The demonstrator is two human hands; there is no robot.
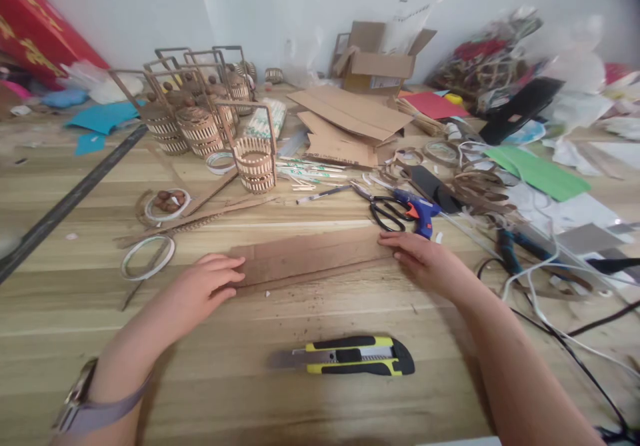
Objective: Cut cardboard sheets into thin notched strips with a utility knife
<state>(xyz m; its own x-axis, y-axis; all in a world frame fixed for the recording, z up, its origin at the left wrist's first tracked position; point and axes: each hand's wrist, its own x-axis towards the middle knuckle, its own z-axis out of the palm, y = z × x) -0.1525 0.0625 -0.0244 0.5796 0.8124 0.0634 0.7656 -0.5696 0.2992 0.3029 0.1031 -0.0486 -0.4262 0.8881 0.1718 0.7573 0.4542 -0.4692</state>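
A long brown cardboard strip (310,257) lies across the wooden table in front of me, with what looks like a second edge along its near side. My left hand (217,279) grips its left end, fingertips on top and thumb at the near edge. At the right end, my right hand (413,254) holds the cardboard between fingers and thumb. Closer to me rests a yellow and black utility knife (357,356), its blade pointing left. Scissors (387,214) and a blue glue gun (423,211) lie just beyond my right hand.
Small wooden-stick buckets (255,163) with tall handles stand at the back left. Rolls of tape (149,258) lie left. Flat cardboard sheets (350,116) and an open box (377,66) are at the back. White and black cables (543,299) tangle at right beside pliers (510,249).
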